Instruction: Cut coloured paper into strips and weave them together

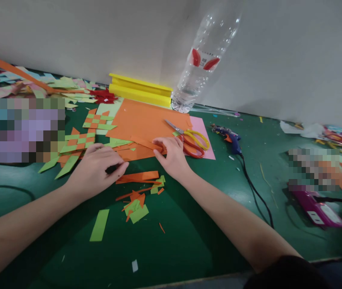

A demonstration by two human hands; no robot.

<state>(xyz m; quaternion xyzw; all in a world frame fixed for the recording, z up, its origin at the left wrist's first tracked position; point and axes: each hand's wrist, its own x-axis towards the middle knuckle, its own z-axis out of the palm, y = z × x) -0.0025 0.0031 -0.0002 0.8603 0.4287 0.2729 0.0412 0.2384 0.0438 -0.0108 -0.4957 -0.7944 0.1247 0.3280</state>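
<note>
My right hand (172,156) is over the orange paper sheet (146,116), its fingers closed on an orange paper strip (145,143). Beside that hand lie scissors (199,139) with yellow and red handles, blades pointing up-left. My left hand (98,170) is loosely curled, thumb apart from the fingers, and nothing shows in it. It is next to a woven green-and-orange paper piece (79,142); a second woven piece (97,120) lies just behind. Between and below my hands are folded orange strips (140,176) and green and orange scraps (136,210).
A glue gun (227,136) with a black cord lies right, near a magenta power strip (318,208). A clear bottle (201,64) and a folded yellow piece (140,90) stand by the wall. Paper scraps (35,82) pile up at left. A green strip (99,225) lies in front.
</note>
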